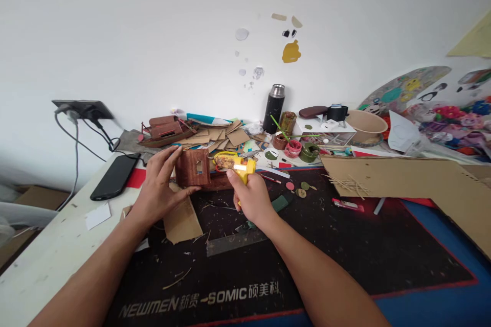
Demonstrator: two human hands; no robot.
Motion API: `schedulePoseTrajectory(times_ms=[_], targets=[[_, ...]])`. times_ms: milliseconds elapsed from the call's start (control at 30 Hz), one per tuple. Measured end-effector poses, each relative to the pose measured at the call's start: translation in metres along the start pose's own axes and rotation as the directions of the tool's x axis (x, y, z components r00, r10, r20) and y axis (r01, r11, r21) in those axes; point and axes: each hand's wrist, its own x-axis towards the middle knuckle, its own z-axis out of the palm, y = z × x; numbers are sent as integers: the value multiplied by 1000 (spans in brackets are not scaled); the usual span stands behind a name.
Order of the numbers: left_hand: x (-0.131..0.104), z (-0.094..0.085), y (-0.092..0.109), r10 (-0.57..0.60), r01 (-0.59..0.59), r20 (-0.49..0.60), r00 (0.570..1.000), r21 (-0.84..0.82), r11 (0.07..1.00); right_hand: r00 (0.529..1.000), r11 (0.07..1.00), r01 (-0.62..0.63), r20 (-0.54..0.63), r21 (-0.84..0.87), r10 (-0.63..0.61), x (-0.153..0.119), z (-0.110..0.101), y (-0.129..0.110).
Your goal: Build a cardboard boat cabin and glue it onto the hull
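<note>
My left hand (163, 184) is closed on the left side of a reddish-brown painted box-like model piece (187, 167) with a small window cut in it. A yellow hot glue gun (241, 167) is gripped in my right hand (251, 196), its nozzle pointing left and close to the piece's right edge. Whether the nozzle touches the piece I cannot tell. Behind the piece, a long brown strip (222, 181) lies on the black desk mat (326, 260). A bare cardboard piece (183, 219) rests below my left hand, and a clear ruler (233, 242) lies nearer to me.
A brown model boat (164, 130) and cardboard scraps (215, 135) sit at the back. Open paint pots (293, 148) and a black thermos (274, 110) stand right of them. A phone (115, 178) lies left; a large cardboard sheet (399, 179) with thin sticks (351, 186) is at right.
</note>
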Motion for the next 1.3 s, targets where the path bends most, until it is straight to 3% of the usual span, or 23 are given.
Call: schedulePoseTrajectory(times_ms=[1300], targets=[[2, -3, -2, 0, 1, -82, 997, 17, 1000, 999, 997, 36, 39, -61, -34, -4, 3, 4]])
